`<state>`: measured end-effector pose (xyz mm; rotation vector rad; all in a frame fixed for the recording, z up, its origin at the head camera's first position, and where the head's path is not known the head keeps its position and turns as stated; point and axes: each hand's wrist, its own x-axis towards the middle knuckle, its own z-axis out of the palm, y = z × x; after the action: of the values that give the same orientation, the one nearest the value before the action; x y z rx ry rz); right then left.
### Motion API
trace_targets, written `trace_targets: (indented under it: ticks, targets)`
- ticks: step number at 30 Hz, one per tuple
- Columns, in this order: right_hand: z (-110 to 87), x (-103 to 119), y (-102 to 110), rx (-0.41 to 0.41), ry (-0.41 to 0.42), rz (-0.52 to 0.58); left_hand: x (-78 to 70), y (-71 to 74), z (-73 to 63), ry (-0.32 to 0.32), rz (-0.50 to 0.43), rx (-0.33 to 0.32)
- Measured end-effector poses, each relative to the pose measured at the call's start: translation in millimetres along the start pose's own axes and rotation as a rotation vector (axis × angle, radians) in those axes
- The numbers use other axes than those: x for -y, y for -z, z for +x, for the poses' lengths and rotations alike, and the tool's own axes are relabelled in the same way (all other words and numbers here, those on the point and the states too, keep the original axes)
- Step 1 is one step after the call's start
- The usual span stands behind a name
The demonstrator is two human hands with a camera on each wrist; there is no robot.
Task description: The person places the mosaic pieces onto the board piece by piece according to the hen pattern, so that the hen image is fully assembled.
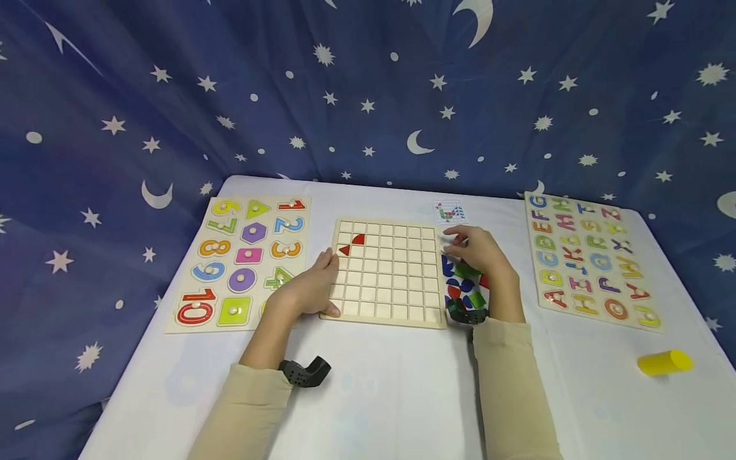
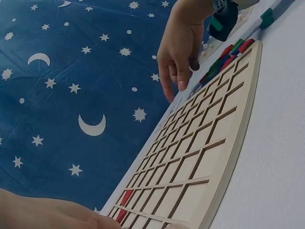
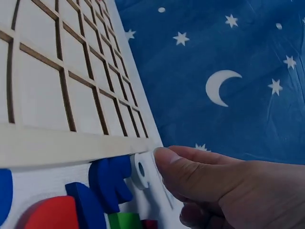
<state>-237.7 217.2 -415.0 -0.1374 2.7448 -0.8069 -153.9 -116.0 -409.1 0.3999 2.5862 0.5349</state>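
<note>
A square wooden grid board lies on the white table in front of me. Two red pieces sit in its upper left cells: a quarter-circle and a triangle. My left hand rests along the board's left edge, thumb at the near corner and fingers extended farther up. Beyond the board's right edge, my right hand reaches down over loose coloured pieces, thumb and forefinger apart. Near its thumb in the right wrist view lies a white ring-like piece, beside blue pieces.
A small pattern card lies behind the right hand. To the left is a number-and-shape peg puzzle, to the right an alphabet puzzle. A yellow cylinder lies at the near right. A starry blue curtain hangs behind the table.
</note>
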Motion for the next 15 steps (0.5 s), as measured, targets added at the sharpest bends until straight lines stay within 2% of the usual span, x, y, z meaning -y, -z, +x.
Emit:
trace_targets:
  ticks: [7,15]
  targets:
    - [-1.4,-8.2,-2.6,0.002,-0.001,0.011,-2.3,-2.7,0.8,0.002,-0.006,0.01]
    - [1.1,-11.1,-6.8,0.005,-0.055,0.029,-0.9,-1.0,0.3,0.01,-0.004,0.0]
